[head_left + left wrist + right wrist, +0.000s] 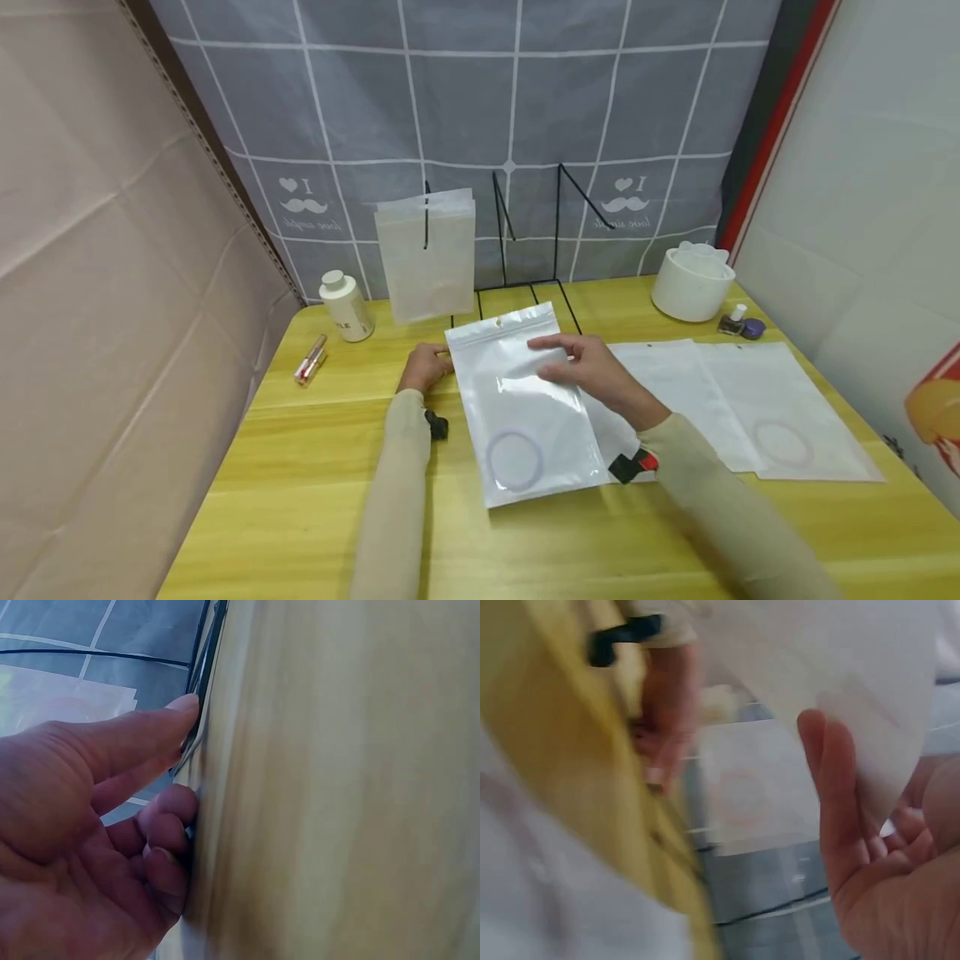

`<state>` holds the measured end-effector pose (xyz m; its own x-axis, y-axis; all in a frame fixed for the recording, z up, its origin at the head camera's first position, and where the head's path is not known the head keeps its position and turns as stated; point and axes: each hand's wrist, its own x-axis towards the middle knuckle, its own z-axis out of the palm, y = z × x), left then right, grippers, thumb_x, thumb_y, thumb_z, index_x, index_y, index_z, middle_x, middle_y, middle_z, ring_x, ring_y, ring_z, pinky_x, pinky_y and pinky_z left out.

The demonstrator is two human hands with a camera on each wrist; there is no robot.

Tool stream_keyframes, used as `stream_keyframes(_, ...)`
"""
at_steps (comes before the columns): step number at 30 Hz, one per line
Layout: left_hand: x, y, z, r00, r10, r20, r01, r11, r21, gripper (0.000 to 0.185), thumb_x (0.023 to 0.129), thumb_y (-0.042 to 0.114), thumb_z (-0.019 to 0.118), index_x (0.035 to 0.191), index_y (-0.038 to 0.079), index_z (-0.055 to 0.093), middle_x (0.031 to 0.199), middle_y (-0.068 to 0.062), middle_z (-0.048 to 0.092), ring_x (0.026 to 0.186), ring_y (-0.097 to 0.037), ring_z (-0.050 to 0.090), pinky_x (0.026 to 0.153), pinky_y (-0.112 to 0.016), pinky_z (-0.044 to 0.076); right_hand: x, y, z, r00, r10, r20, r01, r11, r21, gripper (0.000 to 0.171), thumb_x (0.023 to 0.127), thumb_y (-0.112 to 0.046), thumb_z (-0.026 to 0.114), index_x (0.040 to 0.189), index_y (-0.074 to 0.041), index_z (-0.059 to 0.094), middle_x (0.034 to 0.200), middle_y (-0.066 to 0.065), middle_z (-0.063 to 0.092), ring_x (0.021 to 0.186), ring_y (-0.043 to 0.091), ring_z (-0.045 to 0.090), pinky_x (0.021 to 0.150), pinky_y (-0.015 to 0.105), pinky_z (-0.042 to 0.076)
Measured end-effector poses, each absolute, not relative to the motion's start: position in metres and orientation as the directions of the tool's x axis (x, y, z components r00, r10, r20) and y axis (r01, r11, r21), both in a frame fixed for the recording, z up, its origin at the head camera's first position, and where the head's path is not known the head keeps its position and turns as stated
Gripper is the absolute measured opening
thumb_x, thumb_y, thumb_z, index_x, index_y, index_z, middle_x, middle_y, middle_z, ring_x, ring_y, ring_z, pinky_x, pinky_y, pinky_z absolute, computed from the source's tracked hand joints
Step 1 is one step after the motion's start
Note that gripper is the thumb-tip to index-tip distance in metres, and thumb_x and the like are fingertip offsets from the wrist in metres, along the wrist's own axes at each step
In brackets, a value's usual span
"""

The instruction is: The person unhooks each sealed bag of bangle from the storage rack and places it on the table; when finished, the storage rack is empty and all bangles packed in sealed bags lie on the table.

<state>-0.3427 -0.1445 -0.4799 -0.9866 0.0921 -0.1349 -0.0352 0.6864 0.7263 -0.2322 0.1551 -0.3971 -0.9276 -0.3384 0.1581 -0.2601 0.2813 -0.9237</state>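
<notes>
A white zip-lock bag point(517, 417) with a clear glossy front and a pale ring shape near its bottom is pinched at its right side by my right hand point(592, 371). In the right wrist view, the thumb and fingers lie on opposite faces of the bag point(870, 690). My left hand point(425, 367) is low on the table by the front of the black wire rack point(557, 225). The left wrist view shows its thumb and forefinger gripping the rack's base wire point(211, 645), other fingers curled. Similar bags point(427, 279) hang from the rack's left hook.
More white bags point(697, 400) lie on the right of the wooden table point(300, 517). At the back left stand a white bottle point(347, 308) and a lip gloss tube point(311, 360). A white pot point(692, 287) and small nail polish bottle point(732, 321) stand back right.
</notes>
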Motion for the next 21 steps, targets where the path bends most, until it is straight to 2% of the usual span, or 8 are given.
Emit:
stream_keyframes(3, -0.344, -0.147, -0.478, -0.986, 0.092, -0.137, -0.035, 0.692, 0.721, 0.04, 0.094, 0.022, 0.073, 0.132, 0.014, 0.069, 0.141, -0.013, 0.06, 0.127, -0.034, 0.056, 0.097, -0.043, 0.049, -0.244, 0.143, -0.43, -0.961, -0.27, -0.05, -0.049, 0.348, -0.936, 0.042, 0.087, -0.012, 0.079, 0.128, -0.006, 0.07, 0.132, 0.016, 0.065, 0.103, 0.015, 0.061, 0.081, 0.028, 0.054)
stream_keyframes(7, -0.347, -0.147, -0.476, -0.984, 0.083, -0.157, -0.057, 0.688, 0.723, 0.034, 0.099, 0.021, 0.067, 0.132, 0.019, 0.069, 0.115, -0.018, 0.073, 0.072, -0.025, 0.063, 0.067, -0.036, 0.052, -0.253, 0.129, -0.454, -0.968, -0.191, -0.16, 0.06, 0.447, -0.893, 0.039, 0.086, -0.009, 0.079, 0.124, -0.007, 0.072, 0.143, 0.016, 0.057, 0.13, 0.029, 0.052, 0.098, 0.039, 0.05)
stream_keyframes(9, -0.348, -0.147, -0.476, -0.982, 0.081, -0.173, -0.07, 0.689, 0.722, 0.032, 0.102, 0.021, 0.062, 0.133, 0.021, 0.069, 0.093, -0.02, 0.075, 0.047, -0.017, 0.04, 0.049, -0.03, 0.04, -0.255, 0.122, -0.459, -0.97, -0.171, -0.174, 0.074, 0.474, -0.878, 0.038, 0.085, -0.009, 0.079, 0.123, -0.006, 0.073, 0.142, 0.018, 0.057, 0.133, 0.033, 0.051, 0.103, 0.045, 0.049)
stream_keyframes(11, -0.349, -0.146, -0.476, -0.979, 0.082, -0.188, -0.082, 0.684, 0.725, 0.031, 0.104, 0.021, 0.059, 0.133, 0.021, 0.069, 0.083, -0.021, 0.073, 0.042, -0.015, 0.027, 0.043, -0.028, 0.031, -0.258, 0.117, -0.461, -0.972, -0.158, -0.174, 0.073, 0.501, -0.862, 0.037, 0.083, -0.008, 0.08, 0.12, -0.006, 0.074, 0.139, 0.019, 0.059, 0.133, 0.035, 0.051, 0.106, 0.047, 0.047)
stream_keyframes(13, -0.349, -0.145, -0.476, -0.979, 0.089, -0.185, -0.072, 0.693, 0.717, 0.031, 0.104, 0.023, 0.058, 0.133, 0.02, 0.069, 0.098, -0.017, 0.076, 0.048, -0.017, 0.043, 0.048, -0.028, 0.034, -0.26, 0.112, -0.464, -0.973, -0.151, -0.178, 0.073, 0.527, -0.847, 0.036, 0.082, -0.007, 0.08, 0.118, -0.006, 0.075, 0.137, 0.019, 0.061, 0.133, 0.035, 0.052, 0.107, 0.048, 0.045)
stream_keyframes(16, -0.347, -0.144, -0.475, -0.98, 0.103, -0.168, -0.047, 0.707, 0.706, 0.031, 0.104, 0.025, 0.057, 0.132, 0.016, 0.069, 0.128, -0.011, 0.069, 0.093, -0.027, 0.067, 0.068, -0.034, 0.044, -0.262, 0.106, -0.467, -0.973, -0.144, -0.179, 0.071, 0.555, -0.829, 0.035, 0.08, -0.006, 0.081, 0.115, -0.005, 0.076, 0.133, 0.018, 0.064, 0.13, 0.034, 0.054, 0.107, 0.047, 0.045)
stream_keyframes(18, -0.345, -0.143, -0.474, -0.983, 0.106, -0.151, -0.028, 0.721, 0.692, 0.032, 0.104, 0.026, 0.057, 0.132, 0.015, 0.069, 0.138, -0.007, 0.063, 0.127, -0.031, 0.058, 0.087, -0.036, 0.048, -0.264, 0.103, -0.468, -0.974, -0.145, -0.173, 0.059, 0.576, -0.815, 0.035, 0.079, -0.005, 0.082, 0.113, -0.004, 0.076, 0.13, 0.017, 0.066, 0.124, 0.032, 0.058, 0.104, 0.045, 0.048)
stream_keyframes(21, -0.344, -0.143, -0.473, -0.984, 0.105, -0.145, -0.025, 0.718, 0.696, 0.032, 0.104, 0.025, 0.058, 0.132, 0.015, 0.069, 0.139, -0.009, 0.062, 0.137, -0.033, 0.05, 0.105, -0.044, 0.045, -0.266, 0.1, -0.468, -0.977, -0.155, -0.147, 0.013, 0.643, -0.765, 0.034, 0.077, -0.005, 0.083, 0.11, -0.005, 0.076, 0.123, 0.015, 0.07, 0.109, 0.027, 0.064, 0.094, 0.039, 0.053)
